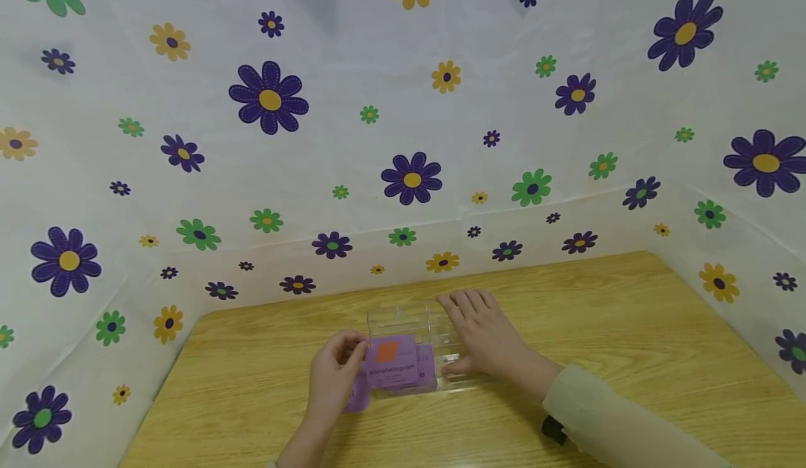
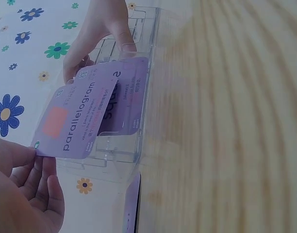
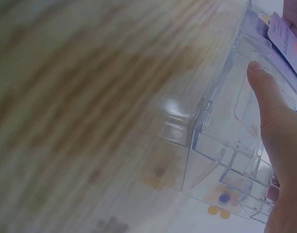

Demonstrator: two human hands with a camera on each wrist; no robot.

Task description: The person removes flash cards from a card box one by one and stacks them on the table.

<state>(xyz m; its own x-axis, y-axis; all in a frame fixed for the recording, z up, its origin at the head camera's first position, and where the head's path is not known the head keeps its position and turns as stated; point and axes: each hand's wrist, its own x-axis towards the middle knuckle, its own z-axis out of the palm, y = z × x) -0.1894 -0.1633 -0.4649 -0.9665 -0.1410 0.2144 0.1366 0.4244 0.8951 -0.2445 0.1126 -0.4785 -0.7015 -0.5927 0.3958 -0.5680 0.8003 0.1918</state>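
My left hand [image 1: 331, 377] pinches the corner of a purple card [image 1: 393, 370] printed "parallelogram", with an orange parallelogram on it. This card is tilted above a clear plastic box [image 1: 397, 317]. Beneath it, a second purple card [image 2: 131, 104] reading "square" lies in the box's left part, partly covered. My right hand [image 1: 488, 335] holds the box at its right part, thumb on the near side and fingers over the far side. In the right wrist view the thumb [image 3: 267, 92] lies along the clear plastic.
Another purple card [image 1: 357, 396] lies on the wooden table [image 1: 252, 384] left of the box, partly behind my left hand. A white flower-patterned sheet [image 1: 340, 153] stands around the table's back and sides. A black band [image 1: 554, 429] shows at my right sleeve.
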